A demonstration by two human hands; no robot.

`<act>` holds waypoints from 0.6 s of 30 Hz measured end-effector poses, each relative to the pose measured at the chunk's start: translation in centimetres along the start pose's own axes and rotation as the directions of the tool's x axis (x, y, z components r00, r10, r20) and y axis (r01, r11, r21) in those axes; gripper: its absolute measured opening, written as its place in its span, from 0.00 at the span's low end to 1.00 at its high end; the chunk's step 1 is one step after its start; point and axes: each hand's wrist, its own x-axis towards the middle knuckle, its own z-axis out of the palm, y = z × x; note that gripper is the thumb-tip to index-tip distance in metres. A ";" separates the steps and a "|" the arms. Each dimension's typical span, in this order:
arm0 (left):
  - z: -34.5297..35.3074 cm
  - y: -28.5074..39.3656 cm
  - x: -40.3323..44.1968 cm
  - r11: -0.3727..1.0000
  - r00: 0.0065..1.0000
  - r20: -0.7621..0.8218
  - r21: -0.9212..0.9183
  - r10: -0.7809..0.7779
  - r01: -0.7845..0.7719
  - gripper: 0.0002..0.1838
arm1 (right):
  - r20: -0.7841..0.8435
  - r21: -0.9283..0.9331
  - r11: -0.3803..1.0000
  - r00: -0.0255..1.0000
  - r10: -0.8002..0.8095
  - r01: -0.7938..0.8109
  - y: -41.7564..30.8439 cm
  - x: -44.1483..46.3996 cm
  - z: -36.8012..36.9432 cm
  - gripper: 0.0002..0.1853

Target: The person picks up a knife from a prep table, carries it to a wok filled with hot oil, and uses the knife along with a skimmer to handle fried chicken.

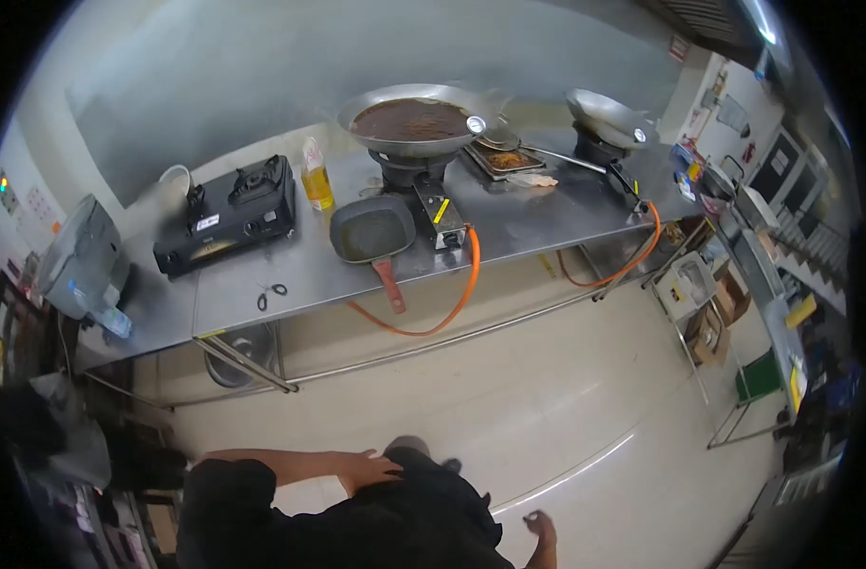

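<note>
My left hand lies flat against the front of my dark clothing, its forearm bent across my body, and holds nothing that I can see. Low at my right side hangs my right hand, fingers loosely curled with a gap to the thumb; nothing clear shows in it. Both are apart from the steel table. On its near edge rests a square frying pan with a red handle. Behind the pan, a large wok of dark liquid sits on a burner.
A black gas stove, an oil bottle and scissors occupy the table's left part. A second wok, a strainer and a tray are farther right. An orange hose loops below the edge.
</note>
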 end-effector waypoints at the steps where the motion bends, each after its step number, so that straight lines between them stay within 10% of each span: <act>1: -2.4 0.0 0.1 0.999 1.000 -0.021 -0.047 -0.013 0.012 0.63 | -0.162 -0.028 0.987 0.974 -0.158 0.155 -1.2 1.9 -3.8 0.20; 10: -14.6 -7.4 3.1 0.934 0.828 -0.453 -0.281 -0.331 0.219 0.62 | -0.312 0.088 0.761 0.743 -0.592 0.643 -32.4 9.3 -31.3 0.16; 15: -23.7 -15.0 4.0 0.904 0.748 -0.538 -0.381 -0.388 0.195 0.61 | 0.181 -0.047 0.491 0.490 -0.852 0.870 -42.0 14.7 -34.0 0.22; 18: -28.0 -18.7 4.2 0.922 0.829 -0.446 -0.334 -0.336 0.194 0.62 | 0.274 0.073 0.564 0.527 -0.804 0.823 -46.6 18.3 -42.0 0.24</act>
